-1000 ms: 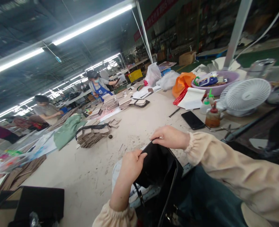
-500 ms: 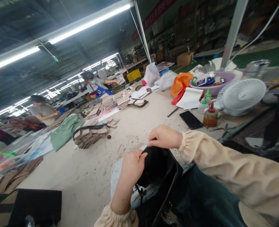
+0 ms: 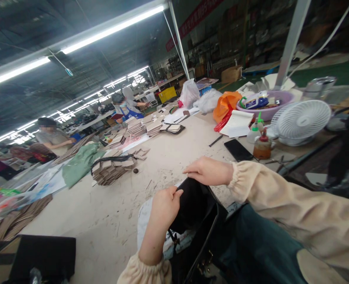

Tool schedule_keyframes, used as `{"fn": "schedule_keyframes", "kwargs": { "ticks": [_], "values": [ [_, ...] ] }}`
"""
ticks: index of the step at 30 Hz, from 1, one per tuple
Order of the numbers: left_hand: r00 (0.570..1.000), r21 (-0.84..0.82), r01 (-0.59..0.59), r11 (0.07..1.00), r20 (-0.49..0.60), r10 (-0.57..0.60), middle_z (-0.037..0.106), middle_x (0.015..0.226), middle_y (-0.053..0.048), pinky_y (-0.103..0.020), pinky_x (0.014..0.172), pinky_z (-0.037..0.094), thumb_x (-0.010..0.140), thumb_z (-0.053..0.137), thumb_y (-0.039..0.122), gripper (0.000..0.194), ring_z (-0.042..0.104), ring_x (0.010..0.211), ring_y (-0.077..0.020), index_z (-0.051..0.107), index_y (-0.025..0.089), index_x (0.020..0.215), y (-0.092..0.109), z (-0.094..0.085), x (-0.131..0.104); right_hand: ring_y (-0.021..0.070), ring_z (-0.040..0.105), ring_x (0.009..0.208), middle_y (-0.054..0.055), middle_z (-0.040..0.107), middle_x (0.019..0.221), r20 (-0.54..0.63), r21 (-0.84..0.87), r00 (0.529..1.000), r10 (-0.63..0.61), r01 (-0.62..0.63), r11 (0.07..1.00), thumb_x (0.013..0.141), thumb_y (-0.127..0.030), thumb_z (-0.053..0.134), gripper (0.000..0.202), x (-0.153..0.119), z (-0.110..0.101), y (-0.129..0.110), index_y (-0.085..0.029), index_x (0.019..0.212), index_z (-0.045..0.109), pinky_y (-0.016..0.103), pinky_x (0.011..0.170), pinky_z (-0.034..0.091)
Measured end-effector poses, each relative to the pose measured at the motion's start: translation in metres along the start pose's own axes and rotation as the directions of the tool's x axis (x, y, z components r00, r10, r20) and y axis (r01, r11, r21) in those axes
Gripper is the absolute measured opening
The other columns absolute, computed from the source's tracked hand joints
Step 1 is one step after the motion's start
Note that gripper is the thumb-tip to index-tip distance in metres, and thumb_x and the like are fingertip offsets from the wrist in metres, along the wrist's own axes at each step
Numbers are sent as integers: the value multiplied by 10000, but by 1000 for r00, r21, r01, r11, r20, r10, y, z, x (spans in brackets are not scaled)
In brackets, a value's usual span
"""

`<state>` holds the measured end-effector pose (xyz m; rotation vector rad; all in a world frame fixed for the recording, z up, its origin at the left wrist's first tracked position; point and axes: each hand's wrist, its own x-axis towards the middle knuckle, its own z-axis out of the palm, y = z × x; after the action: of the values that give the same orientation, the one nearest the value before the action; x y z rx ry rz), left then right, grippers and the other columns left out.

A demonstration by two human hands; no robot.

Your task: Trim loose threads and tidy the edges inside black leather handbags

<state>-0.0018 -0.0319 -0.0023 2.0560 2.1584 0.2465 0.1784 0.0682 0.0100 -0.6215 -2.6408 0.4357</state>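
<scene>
A black bag-like item [image 3: 192, 209] with a stiff rim lies at the table's front edge, close to my body. My left hand [image 3: 166, 203] pinches the upper left part of its edge between thumb and fingers. Just up and to the right, my right hand [image 3: 207, 170] rests over the top of the same edge, fingers together and pointing left, thumb beneath them. The material under the right palm is partly hidden. A pale sheet [image 3: 143, 221] shows beneath the bag, left of my left wrist.
A phone [image 3: 238, 150], a glue bottle [image 3: 262, 148] and a white fan [image 3: 300, 120] stand at right. Stacked brown pieces [image 3: 112, 170] and a green cloth [image 3: 81, 163] lie left of centre, a black case [image 3: 44, 256] at lower left. People work in the back left.
My right hand's fingers have straightened from a pinch and shifted slightly. My left hand keeps its pinch. A person in a blue apron at the back has moved a little.
</scene>
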Motion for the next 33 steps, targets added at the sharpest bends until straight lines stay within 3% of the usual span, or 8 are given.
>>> {"fn": "schedule_keyframes", "kwargs": {
  "ticks": [5, 11, 16, 21, 25, 29, 33],
  "values": [
    [1000, -10, -7, 1000, -20, 7, 605, 591, -8, -248, 543, 226, 857, 496, 294, 247, 484, 563, -127, 615, 192, 666, 1, 1, -1, 173, 630, 797, 25, 713, 841, 23, -107, 1000, 16, -13, 994, 841, -382, 530, 246, 9, 9, -17, -228, 860, 720, 251, 673, 416],
    [1000, -8, -4, 1000, -25, 4, 599, 585, -11, -252, 537, 214, 853, 498, 323, 276, 484, 564, -127, 589, 187, 631, -1, 2, -1, 158, 627, 781, -16, 719, 836, 37, -107, 996, 87, -83, 991, 823, -303, 525, 199, 12, 9, -14, -273, 823, 722, 245, 627, 379],
    [1000, 0, 10, 1000, -28, -10, 591, 569, -15, -258, 531, 204, 854, 493, 332, 298, 474, 548, -128, 571, 180, 609, -1, 1, 0, 153, 629, 783, 5, 722, 837, 8, -99, 990, 139, -138, 986, 833, -239, 487, 241, 5, 0, -5, -240, 844, 728, 244, 668, 390],
    [1000, -5, 20, 1000, -18, -21, 611, 599, -20, -255, 536, 209, 847, 502, 320, 279, 493, 572, -130, 583, 179, 621, 1, 0, -1, 146, 623, 817, 7, 714, 891, 12, -50, 998, 65, -64, 997, 833, -334, 526, 220, 10, 8, -20, -242, 861, 724, 230, 681, 393],
    [999, -19, 36, 999, -17, -36, 591, 579, -12, -251, 537, 207, 846, 500, 319, 283, 481, 564, -123, 576, 179, 612, 0, 1, -1, 143, 623, 789, -28, 717, 842, 20, -108, 990, 141, -138, 985, 802, -311, 551, 178, 15, 11, -23, -283, 799, 727, 232, 635, 372],
    [999, -15, 39, 999, -15, -39, 548, 543, -5, -253, 531, 202, 854, 483, 326, 306, 449, 539, -119, 564, 175, 600, 1, 1, -1, 159, 608, 770, 13, 713, 830, -83, -148, 963, 256, -266, 953, 828, -302, 514, 216, 6, -2, -4, -238, 800, 719, 253, 635, 353],
    [998, -16, 63, 998, -1, -63, 508, 516, 3, -251, 527, 203, 863, 463, 328, 327, 418, 519, -115, 564, 172, 594, 1, 0, 1, 152, 561, 681, 56, 665, 728, -297, -124, 870, 394, -444, 887, 907, -387, 406, 393, -20, -17, 5, -165, 690, 649, 265, 616, 329]
  ]
}}
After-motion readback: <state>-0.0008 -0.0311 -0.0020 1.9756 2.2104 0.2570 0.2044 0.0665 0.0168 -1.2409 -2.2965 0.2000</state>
